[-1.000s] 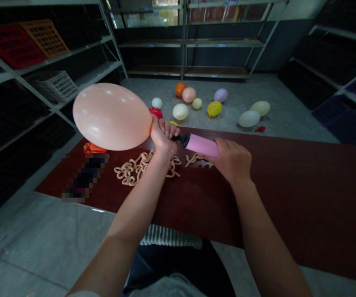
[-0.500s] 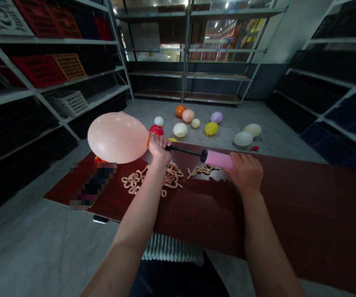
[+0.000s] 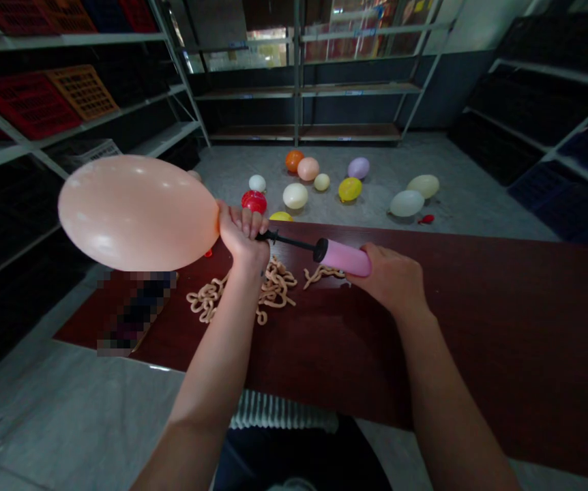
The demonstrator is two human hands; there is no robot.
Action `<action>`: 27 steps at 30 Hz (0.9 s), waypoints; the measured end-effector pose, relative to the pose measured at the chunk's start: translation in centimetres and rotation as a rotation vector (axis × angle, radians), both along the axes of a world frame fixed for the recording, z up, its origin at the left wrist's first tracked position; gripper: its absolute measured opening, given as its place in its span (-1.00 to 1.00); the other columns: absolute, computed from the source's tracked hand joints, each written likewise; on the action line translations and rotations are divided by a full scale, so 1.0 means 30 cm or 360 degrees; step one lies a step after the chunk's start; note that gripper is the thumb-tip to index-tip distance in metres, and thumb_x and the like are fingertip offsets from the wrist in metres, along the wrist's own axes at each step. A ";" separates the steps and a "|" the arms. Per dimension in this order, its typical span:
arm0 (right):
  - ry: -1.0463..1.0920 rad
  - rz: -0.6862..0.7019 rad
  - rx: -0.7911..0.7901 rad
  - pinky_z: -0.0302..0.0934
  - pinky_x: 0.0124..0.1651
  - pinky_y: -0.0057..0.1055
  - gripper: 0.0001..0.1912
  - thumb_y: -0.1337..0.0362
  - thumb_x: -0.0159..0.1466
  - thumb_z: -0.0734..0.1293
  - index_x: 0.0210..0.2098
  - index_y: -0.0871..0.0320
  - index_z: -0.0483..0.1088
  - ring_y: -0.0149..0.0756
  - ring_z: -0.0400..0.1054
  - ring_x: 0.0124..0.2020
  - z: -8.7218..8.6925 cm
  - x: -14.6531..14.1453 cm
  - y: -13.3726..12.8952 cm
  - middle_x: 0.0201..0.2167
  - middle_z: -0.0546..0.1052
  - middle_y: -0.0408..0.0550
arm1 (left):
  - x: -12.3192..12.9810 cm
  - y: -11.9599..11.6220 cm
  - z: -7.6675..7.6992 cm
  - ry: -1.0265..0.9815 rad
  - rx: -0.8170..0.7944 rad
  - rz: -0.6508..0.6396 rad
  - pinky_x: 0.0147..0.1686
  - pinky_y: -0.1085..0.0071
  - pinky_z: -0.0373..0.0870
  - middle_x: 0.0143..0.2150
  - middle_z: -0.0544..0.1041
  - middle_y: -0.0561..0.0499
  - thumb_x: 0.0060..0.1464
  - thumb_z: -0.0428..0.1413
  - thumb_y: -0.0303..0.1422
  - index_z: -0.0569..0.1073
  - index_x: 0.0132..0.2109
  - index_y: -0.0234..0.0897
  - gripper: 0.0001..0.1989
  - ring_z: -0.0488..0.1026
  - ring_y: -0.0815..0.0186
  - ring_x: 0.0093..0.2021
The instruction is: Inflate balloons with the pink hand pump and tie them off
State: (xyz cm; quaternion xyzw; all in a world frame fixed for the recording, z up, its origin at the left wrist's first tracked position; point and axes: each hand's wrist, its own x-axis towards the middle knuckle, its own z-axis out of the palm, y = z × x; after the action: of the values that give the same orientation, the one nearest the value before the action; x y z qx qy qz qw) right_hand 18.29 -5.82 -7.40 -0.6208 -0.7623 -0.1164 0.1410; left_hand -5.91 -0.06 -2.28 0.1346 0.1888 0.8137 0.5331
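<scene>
Balloon (image 3: 140,211), peach and inflated, held up toward the left end of a brown table (image 3: 488,320). Left hand (image 3: 245,235): fingers clenched around the balloon's neck and the black end of a pump (image 3: 320,250). Right hand (image 3: 393,276): fingers wrapped around the pink barrel (image 3: 346,258) (black rod (image 3: 297,243) exposed between).

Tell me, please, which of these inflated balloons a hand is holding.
The big peach balloon, its neck in the left hand; the smaller inflated balloons lie on the floor.
</scene>
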 end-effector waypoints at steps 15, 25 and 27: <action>-0.0014 0.0044 0.0047 -0.02 -0.38 -0.31 -0.67 0.01 0.21 0.33 -0.18 0.12 0.41 -0.16 0.44 -0.34 -0.003 -0.084 -0.015 -0.30 0.59 0.01 | 0.128 -0.019 -0.049 0.0122 -0.0177 -0.0144 -0.71 0.46 -0.08 -0.70 -0.16 0.19 0.37 -0.10 -0.08 -0.04 -0.59 -0.23 -0.40 -0.19 0.48 -0.72; -0.0010 0.0059 0.0264 -0.01 -0.27 -0.27 -0.62 0.00 0.32 0.20 -0.13 0.17 0.44 -0.13 0.38 -0.26 -0.018 -0.068 0.005 -0.29 0.56 0.08 | 0.085 0.012 -0.055 0.0034 -0.0133 -0.0126 -0.70 0.46 -0.08 -0.68 -0.18 0.20 0.38 -0.10 -0.14 -0.04 -0.58 -0.22 -0.43 -0.18 0.47 -0.71; -0.0030 0.0045 0.0294 -0.01 -0.25 -0.27 -0.59 -0.01 0.33 0.19 -0.10 0.17 0.43 -0.13 0.37 -0.25 -0.026 -0.054 0.012 -0.27 0.56 0.08 | 0.074 0.021 -0.056 0.0024 -0.0140 -0.0103 -0.70 0.48 -0.07 -0.68 -0.17 0.20 0.38 -0.10 -0.13 -0.04 -0.57 -0.23 -0.43 -0.18 0.48 -0.72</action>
State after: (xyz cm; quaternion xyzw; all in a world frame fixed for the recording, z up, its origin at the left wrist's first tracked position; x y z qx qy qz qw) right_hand 16.67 -5.45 -8.17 -0.5933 -0.7583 -0.1901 0.1921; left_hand -3.69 0.57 -3.98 0.1231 0.2239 0.7859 0.5631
